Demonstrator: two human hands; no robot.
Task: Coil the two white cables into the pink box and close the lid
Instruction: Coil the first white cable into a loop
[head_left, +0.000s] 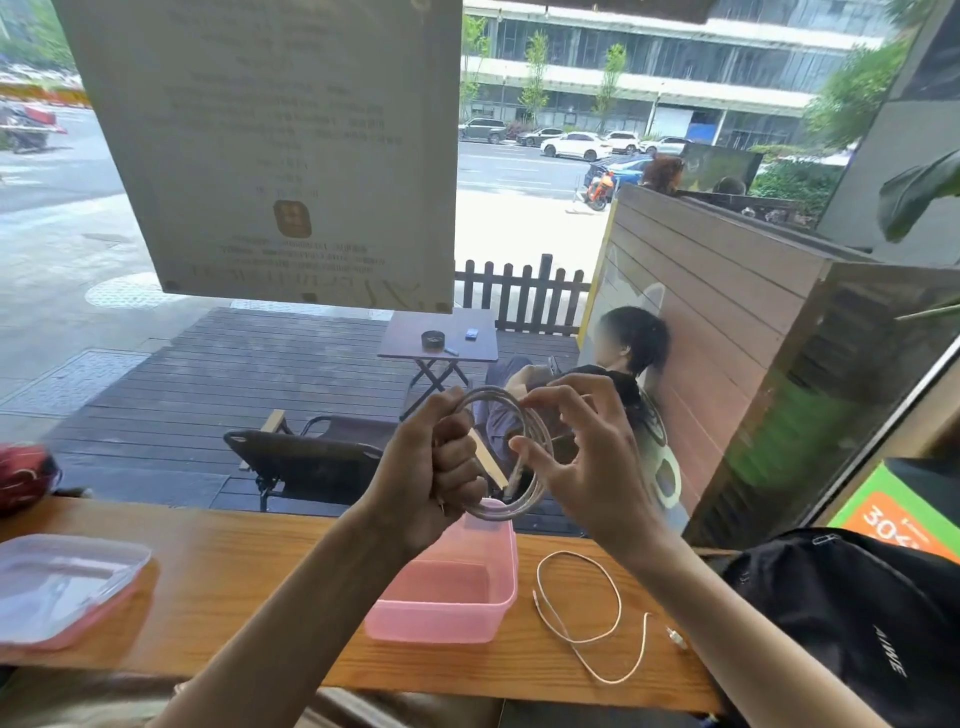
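A white cable (524, 415), wound into a round coil, hangs in the air above the pink box (447, 603). My left hand (436, 467) grips the coil's left side in a fist. My right hand (582, 457) pinches the coil's right side with curled fingers, near the loose plug end. The pink box stands open on the wooden counter (249, 582), with nothing visible inside. A second white cable (597, 623) lies loose on the counter to the right of the box. The clear lid (57, 587) with a pink rim lies at the counter's left end.
A black backpack (852, 623) sits at the counter's right end, close to the loose cable. A red object (23, 475) lies at the far left by the window. Behind the glass a person sits on a deck with chairs and a small table.
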